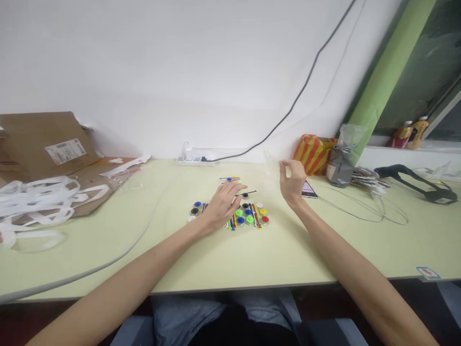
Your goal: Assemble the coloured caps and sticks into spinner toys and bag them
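Note:
My left hand (224, 207) reaches over several small round pieces, its fingers stretched out and the thumb apart. Just beyond the thumb lies a black disc (245, 195) with a thin black stick; whether the thumb touches it I cannot tell. Round pieces such as a red one (265, 219), a lime green one (249, 220) and a blue one (197, 204) lie in rows, with thin coloured sticks (255, 216) between them. Part of the group is hidden under the left hand. My right hand (292, 180) is raised, fingertips pinched on a faint clear plastic bag (271, 168).
A phone (309, 190) lies beside my right wrist. Behind stand a striped red and yellow bag (312, 153), a dark container (339, 166) and a power strip (194, 162). White strapping (32, 197) and cardboard (46, 144) fill the left; a grey cable (108, 263) crosses there.

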The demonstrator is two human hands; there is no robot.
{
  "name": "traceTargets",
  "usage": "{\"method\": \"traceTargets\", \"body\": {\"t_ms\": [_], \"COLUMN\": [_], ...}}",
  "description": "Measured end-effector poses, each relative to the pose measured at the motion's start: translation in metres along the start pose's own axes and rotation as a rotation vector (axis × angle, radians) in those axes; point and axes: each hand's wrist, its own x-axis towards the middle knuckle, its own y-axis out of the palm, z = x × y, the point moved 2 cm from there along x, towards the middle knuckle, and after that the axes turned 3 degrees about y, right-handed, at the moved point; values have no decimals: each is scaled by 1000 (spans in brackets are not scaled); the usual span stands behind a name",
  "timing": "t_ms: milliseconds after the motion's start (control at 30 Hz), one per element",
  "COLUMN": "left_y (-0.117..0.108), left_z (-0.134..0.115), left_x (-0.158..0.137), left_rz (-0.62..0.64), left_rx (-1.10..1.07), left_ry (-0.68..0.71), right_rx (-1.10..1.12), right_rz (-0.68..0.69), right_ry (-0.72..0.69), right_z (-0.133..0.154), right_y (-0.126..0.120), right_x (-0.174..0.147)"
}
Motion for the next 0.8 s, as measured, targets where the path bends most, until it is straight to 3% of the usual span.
{"method": "traceTargets", "body": {"t_ms": [67, 200, 300, 467, 633, 800], "left_y": [2, 5, 2, -10, -11, -7], "left_z": [-4, -8, -3, 16, 39, 49], "left_x": [7, 23, 28, 18, 5, 2], "left_rz": [-17, 68, 42, -179, -140, -143], "left_rx": [-225, -796, -916, -587, -54, 151], "left_ry": [-109, -310, -371, -222, -127, -49], "right_rx": [140, 301, 258, 291, 227, 178], "right_rz": [38, 471, 582, 462, 269, 254], "right_ry": [-113, -491, -579, -483, -220, -170], "right_z": [36, 97, 112, 103, 89, 71], "right_y": [-6, -5, 2, 1, -12, -12], "right_x": [-7, -34, -49, -45, -27, -20]}}
